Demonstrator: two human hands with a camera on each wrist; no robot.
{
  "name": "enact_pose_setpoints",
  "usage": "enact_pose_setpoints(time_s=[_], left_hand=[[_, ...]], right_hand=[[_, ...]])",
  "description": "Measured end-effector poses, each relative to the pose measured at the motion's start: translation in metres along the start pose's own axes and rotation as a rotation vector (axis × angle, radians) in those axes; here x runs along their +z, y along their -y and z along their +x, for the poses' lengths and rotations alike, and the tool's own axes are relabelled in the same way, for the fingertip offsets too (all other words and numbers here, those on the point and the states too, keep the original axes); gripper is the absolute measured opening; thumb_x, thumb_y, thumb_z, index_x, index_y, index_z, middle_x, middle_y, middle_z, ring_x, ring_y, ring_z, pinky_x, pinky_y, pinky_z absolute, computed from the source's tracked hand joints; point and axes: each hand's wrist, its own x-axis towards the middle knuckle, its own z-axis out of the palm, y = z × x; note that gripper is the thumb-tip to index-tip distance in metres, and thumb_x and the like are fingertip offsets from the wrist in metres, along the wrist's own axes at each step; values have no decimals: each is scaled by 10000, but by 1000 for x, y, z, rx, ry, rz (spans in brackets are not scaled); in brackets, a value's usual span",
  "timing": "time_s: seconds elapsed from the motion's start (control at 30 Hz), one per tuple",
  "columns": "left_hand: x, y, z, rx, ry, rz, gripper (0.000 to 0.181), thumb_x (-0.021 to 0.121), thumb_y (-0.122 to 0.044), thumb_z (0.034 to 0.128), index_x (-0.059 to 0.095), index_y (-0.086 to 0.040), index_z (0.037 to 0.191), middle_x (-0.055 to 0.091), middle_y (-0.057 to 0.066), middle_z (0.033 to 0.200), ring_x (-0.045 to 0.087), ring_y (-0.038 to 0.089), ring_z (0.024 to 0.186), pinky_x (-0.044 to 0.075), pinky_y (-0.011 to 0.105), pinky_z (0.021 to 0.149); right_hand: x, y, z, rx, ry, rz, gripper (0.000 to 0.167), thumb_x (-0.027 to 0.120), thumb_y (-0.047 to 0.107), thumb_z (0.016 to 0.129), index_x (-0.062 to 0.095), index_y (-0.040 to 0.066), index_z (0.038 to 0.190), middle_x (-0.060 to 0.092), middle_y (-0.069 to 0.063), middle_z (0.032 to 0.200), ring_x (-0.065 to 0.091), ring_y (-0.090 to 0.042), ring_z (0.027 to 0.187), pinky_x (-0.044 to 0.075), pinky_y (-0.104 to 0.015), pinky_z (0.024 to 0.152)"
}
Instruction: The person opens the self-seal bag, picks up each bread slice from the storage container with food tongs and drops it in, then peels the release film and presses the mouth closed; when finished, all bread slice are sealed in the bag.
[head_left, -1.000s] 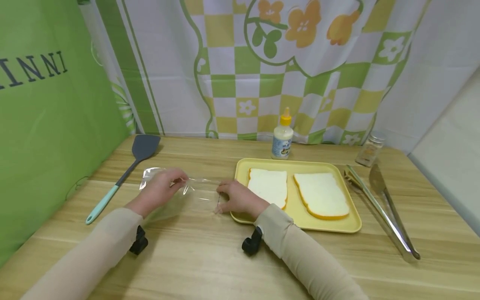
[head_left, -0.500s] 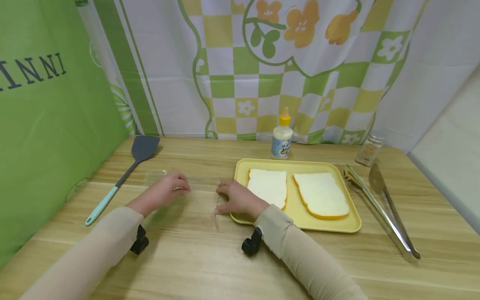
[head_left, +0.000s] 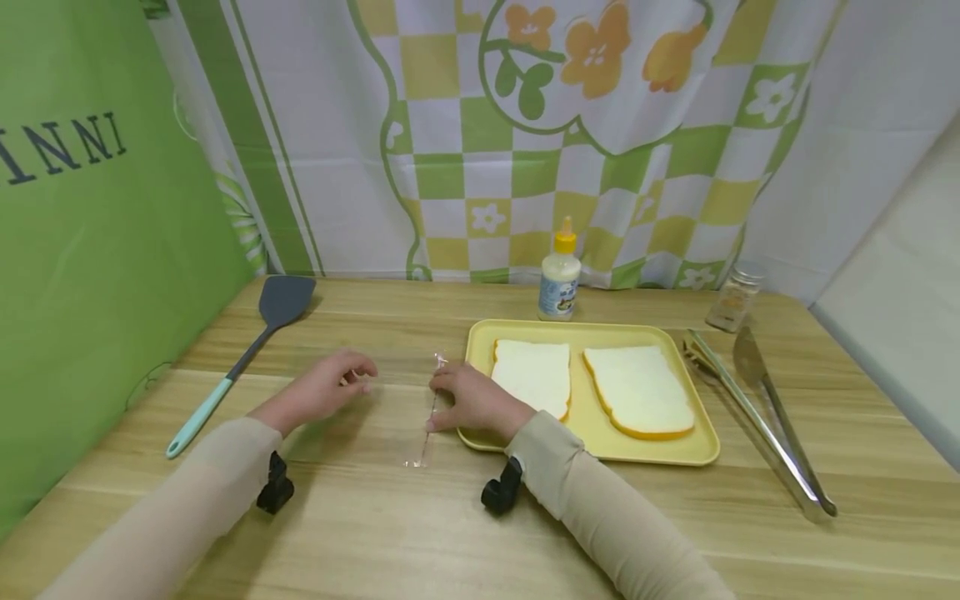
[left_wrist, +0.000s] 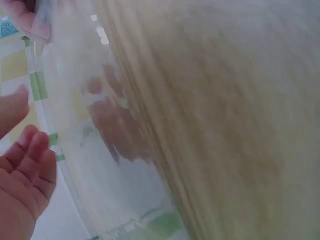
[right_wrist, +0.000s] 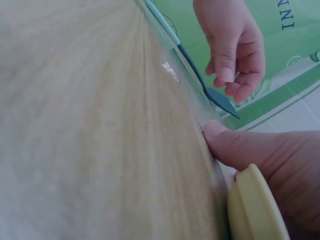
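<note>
Right fingers pin the film's edge while the left hand floats free

On the wood-grain table (head_left: 360, 525), a thin, transparent, glossy plastic film (head_left: 427, 439) lies in front of the person, just left of a pale yellow rectangular tray (head_left: 588, 425). Its sheet shows mostly as glints, so its full outline, and whether it is a single layer or a bag, cannot be told.

The right hand (head_left: 474, 400) grips the film's near-tray edge with curled thumb and forefinger set apart along it, probably because so light a sheet would slide or curl if left alone. The left hand (head_left: 324, 389) grasps nothing; its fingers bend loosely, thumb apart, near the film. Whether it brushes the surface is unclear.

Two white, orange-crusted bread slices (head_left: 531, 375) lie flat and apart on the tray, which presumably keeps them off the wood. Behind it stands a yellow-capped squeeze bottle (head_left: 558, 292), upright. A small glass jar with a metallic lid (head_left: 735, 298) and long silver metal tongs (head_left: 750, 408) sit to the right; a dark grey turner with a mint handle (head_left: 287, 302) lies far left, leaving the middle for both hands, it seems.
</note>
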Motion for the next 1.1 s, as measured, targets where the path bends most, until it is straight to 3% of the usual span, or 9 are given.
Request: enact_pose_setpoints(time_s=[0.13, 0.23, 0.47, 0.6, 0.7, 0.87, 1.1], left_hand=[[-1, 4, -7, -34, 30, 20, 421, 684, -138, 835, 554, 36, 1196, 548, 219, 1212, 511, 397, 1091, 415, 524, 919], [-1, 5, -13, -72, 74, 37, 467, 697, -197, 827, 564, -1, 1230, 500, 227, 1299, 423, 428, 1212, 337, 558, 994], [6, -4, -14, -32, 164, 25, 486, 665, -270, 851, 562, -31, 1261, 446, 223, 1366, 370, 425, 1270, 304, 550, 1024], [8, -5, -17, -51, 213, 34, 509, 663, -229, 848, 525, -29, 1296, 395, 202, 1412, 336, 409, 1298, 299, 535, 1034], [7, -3, -21, -54, 213, 21, 497, 656, -201, 851, 520, -41, 1302, 380, 184, 1425, 332, 402, 1302, 300, 529, 1035], [4, 5, -30, 5, 177, 2, 405, 659, -160, 847, 592, -34, 1226, 447, 200, 1369, 399, 405, 1256, 333, 522, 1009], [2, 9, -38, 1, 103, -30, 227, 660, -138, 844, 702, -52, 1050, 595, 177, 1212, 522, 362, 1160, 392, 487, 971]], right_hand=[[-1, -1, 0, 3, 9, -16, 618, 731, 374, 780, 552, 18, 1253, 469, -137, 1363, 411, -285, 1268, 291, -357, 1082], [-2, -2, 1, 7, 9, -24, 622, 728, 383, 780, 553, 20, 1253, 473, -129, 1358, 415, -275, 1265, 294, -354, 1080], [-3, -2, 1, 21, 16, -6, 618, 728, 383, 782, 552, 25, 1255, 474, -132, 1355, 409, -277, 1268, 294, -357, 1079], [-1, -2, 1, 15, 18, -20, 620, 724, 403, 780, 558, 35, 1251, 484, -119, 1345, 418, -266, 1258, 303, -354, 1072], [-1, -1, 2, 7, 4, -25, 617, 729, 402, 773, 566, 37, 1243, 499, -114, 1334, 432, -267, 1247, 309, -355, 1069], [-2, 0, 2, 14, 5, 12, 617, 739, 375, 770, 559, 33, 1251, 478, -130, 1359, 405, -283, 1275, 288, -360, 1083], [-1, 2, 0, 23, 13, 39, 625, 750, 362, 761, 558, 23, 1249, 473, -137, 1364, 393, -293, 1284, 279, -365, 1088]])
